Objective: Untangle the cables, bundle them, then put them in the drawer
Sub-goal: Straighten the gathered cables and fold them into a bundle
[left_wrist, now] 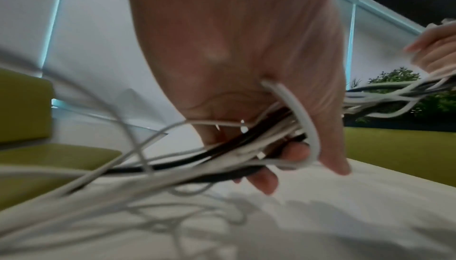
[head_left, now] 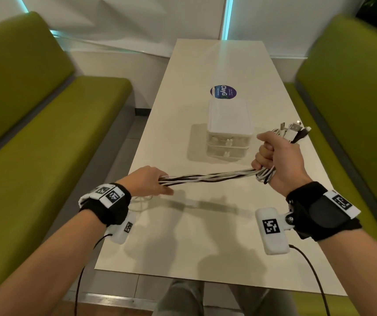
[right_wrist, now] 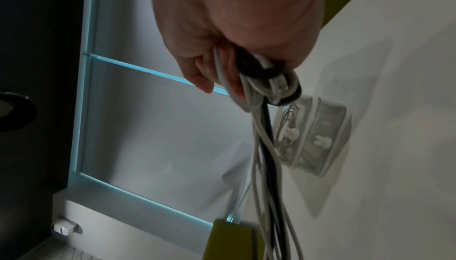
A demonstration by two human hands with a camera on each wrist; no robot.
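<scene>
A twisted bundle of white and black cables [head_left: 208, 177] stretches above the table between both hands. My right hand [head_left: 274, 156] is fisted round one end, where the cables are looped [right_wrist: 269, 86] and their plugs [head_left: 293, 131] stick out past the fist. My left hand [head_left: 153, 181] grips the other end, fingers curled round the strands [left_wrist: 261, 147]; loose cable tails [left_wrist: 128, 166] trail down onto the table behind it. The small clear plastic drawer unit [head_left: 228, 131] stands on the table just beyond the bundle, its two drawers [right_wrist: 318, 137] closed, cables visible inside one.
The white table [head_left: 205, 236] runs away from me, with a round blue sticker [head_left: 223, 92] behind the drawer unit. Green benches [head_left: 34, 133] flank both sides. Wrist-camera cords hang from both forearms off the table's near edge.
</scene>
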